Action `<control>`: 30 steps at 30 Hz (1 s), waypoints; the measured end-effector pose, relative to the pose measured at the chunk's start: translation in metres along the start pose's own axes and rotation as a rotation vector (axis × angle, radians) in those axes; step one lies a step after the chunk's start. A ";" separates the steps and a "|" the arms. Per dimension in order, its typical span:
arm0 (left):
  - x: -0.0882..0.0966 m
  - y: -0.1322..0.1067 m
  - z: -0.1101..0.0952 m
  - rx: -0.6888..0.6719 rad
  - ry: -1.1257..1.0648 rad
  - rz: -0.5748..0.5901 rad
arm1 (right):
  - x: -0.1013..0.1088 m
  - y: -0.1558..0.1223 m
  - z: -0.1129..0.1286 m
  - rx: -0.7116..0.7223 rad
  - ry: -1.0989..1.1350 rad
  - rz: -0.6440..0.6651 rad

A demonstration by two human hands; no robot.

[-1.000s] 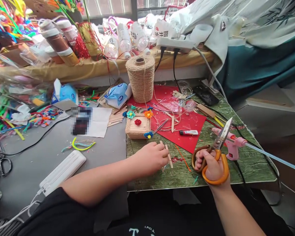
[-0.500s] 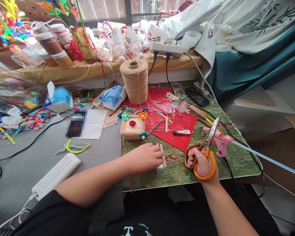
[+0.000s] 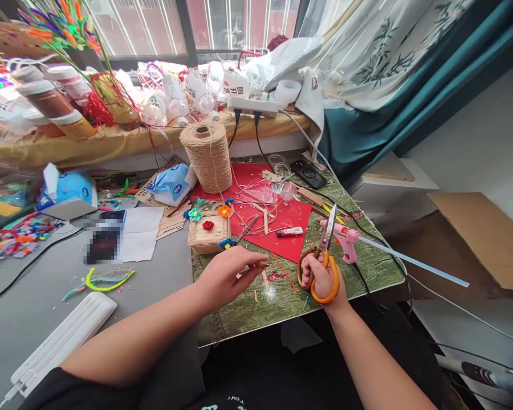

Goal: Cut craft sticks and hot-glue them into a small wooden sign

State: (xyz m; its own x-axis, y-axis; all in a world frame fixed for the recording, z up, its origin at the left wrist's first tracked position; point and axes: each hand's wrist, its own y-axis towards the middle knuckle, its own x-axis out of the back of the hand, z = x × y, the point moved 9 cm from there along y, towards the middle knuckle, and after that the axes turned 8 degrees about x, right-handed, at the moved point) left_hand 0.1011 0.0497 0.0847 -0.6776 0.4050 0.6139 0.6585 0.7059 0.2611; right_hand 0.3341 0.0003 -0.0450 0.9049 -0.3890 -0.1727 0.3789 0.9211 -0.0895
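Observation:
My right hand (image 3: 322, 279) is closed through the orange handles of a pair of scissors (image 3: 325, 250), whose closed blades point up and away over the green mat (image 3: 367, 265). My left hand (image 3: 228, 273) hovers just above the mat left of the scissors, fingers drawn together in a pinch on what looks like a short pale piece of wooden stick. Another wooden stick (image 3: 265, 280) lies on the mat between my hands. A small twine-covered box (image 3: 208, 238) with little flowers on it sits just beyond my left hand.
A big twine spool (image 3: 208, 155) stands on red paper (image 3: 288, 215) with a lighter (image 3: 289, 232). A pink glue gun (image 3: 346, 240) with a long glue stick lies right of the scissors. Tissue packs, pipe cleaners, a white power strip (image 3: 62, 337) and cables crowd the left.
The view has swung right and pulled back. My left hand has lifted off the mat, fingers now pinched together. My right hand still holds the scissors upright.

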 end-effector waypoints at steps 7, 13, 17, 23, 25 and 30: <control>0.002 -0.006 0.053 0.518 -0.856 -0.172 | -0.001 0.003 -0.003 0.038 -0.063 0.036; -0.011 -0.009 0.057 0.608 -1.050 -0.162 | -0.016 -0.019 0.018 0.068 -0.163 0.062; -0.020 -0.010 0.050 0.598 -1.057 -0.107 | -0.047 -0.048 0.038 0.011 -0.132 0.114; -0.022 -0.009 0.048 0.614 -1.017 -0.078 | -0.079 -0.056 0.040 -0.075 -0.020 0.167; -0.023 -0.008 0.048 0.616 -1.024 -0.065 | -0.078 -0.055 0.035 -0.072 0.015 0.155; -0.022 -0.007 0.050 0.548 -1.075 -0.084 | -0.079 -0.058 0.022 -0.164 0.169 0.126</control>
State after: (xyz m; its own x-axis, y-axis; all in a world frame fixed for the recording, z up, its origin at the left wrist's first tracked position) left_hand 0.0944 0.0648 0.0322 -0.8093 0.4387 -0.3906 0.5496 0.8002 -0.2400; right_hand 0.2449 -0.0225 -0.0042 0.8924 -0.2809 -0.3531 0.2161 0.9531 -0.2120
